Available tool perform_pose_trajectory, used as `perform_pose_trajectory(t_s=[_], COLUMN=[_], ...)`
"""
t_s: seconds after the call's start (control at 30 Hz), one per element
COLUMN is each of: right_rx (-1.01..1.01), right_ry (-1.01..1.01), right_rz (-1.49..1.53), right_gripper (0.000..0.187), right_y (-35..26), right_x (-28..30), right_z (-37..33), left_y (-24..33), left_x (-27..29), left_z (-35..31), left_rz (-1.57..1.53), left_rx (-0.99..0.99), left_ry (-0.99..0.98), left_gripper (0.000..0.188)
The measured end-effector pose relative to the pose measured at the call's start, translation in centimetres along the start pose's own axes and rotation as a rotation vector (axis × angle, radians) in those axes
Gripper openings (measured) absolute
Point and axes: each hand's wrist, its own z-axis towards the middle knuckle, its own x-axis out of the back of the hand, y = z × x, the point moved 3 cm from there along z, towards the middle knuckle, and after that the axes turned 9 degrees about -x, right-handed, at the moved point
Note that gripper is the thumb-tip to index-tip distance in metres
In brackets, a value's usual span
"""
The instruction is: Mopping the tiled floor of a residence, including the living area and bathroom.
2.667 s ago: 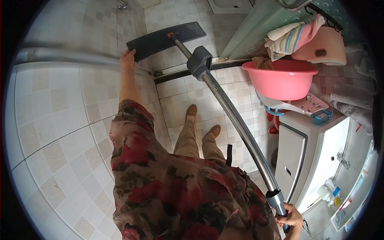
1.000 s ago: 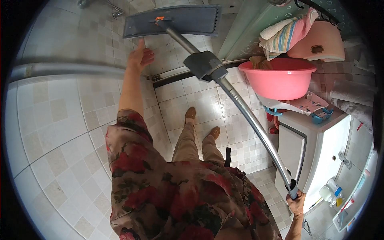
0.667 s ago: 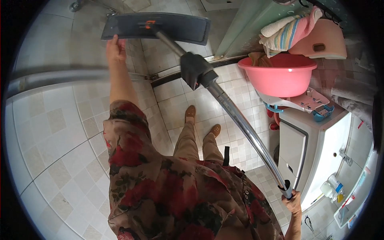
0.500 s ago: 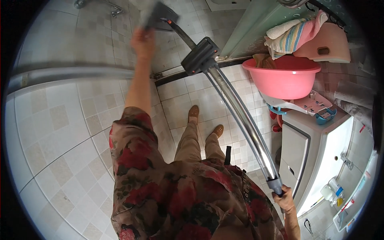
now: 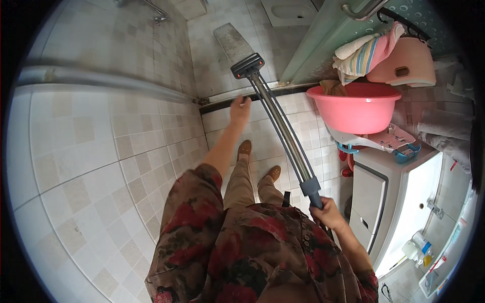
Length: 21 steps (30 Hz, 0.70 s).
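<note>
A flat mop with a metal pole [image 5: 283, 121] slants from my lap towards the far doorway. Its grey pad [image 5: 235, 43] lies on the tiles beyond the threshold, below a dark hinged squeezer head [image 5: 247, 66]. My right hand [image 5: 328, 214] is wrapped round the dark grip at the pole's lower end. Left of the pole, my left hand [image 5: 240, 110] hangs in the air near the threshold, apart from the mop. Its fingers are loosely bent, with a gap showing between them and nothing visible held.
A pink basin [image 5: 353, 108] sits on a white-and-blue plastic piece atop a white cabinet [image 5: 371, 197] at right. Striped towels [image 5: 364, 55] hang above it. A black-edged threshold [image 5: 222, 104] crosses ahead. Tiled wall [image 5: 96, 166] stands close at left; a squat toilet [image 5: 290, 12] lies beyond.
My left hand has come back from beside the mop head towards me. The mop head has swung down, its pad now on the floor, and my right hand has moved left with the grip.
</note>
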Motion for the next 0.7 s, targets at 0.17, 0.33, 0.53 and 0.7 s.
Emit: perform_pose_trajectory(t_s=[0.17, 0.33, 0.53, 0.7], right_rx=[0.083, 0.04, -0.041, -0.067], right_ry=[-0.087, -0.055, -0.146, -0.184], right_rz=[0.05, -0.021, -0.107, 0.078], right_gripper=[0.011, 0.018, 0.028, 0.028], right_y=[-4.4, -12.5, -20.9, -28.1], right_x=[0.0, -1.1, -3.0, -5.3], right_z=[4.7, 8.6, 11.2, 12.7], left_y=[9.8, 12.6, 8.4, 7.0], left_x=[-5.9, -6.1, -4.2, 0.3], left_z=[-10.5, -6.7, 3.6, 13.5], left_rz=[-1.019, -1.043, -1.048, -0.717], left_rx=[0.8, 0.865, 0.848, 0.786], left_ry=[-0.374, -0.073, -0.002, -0.219], left_gripper=[0.038, 0.033, 0.037, 0.058])
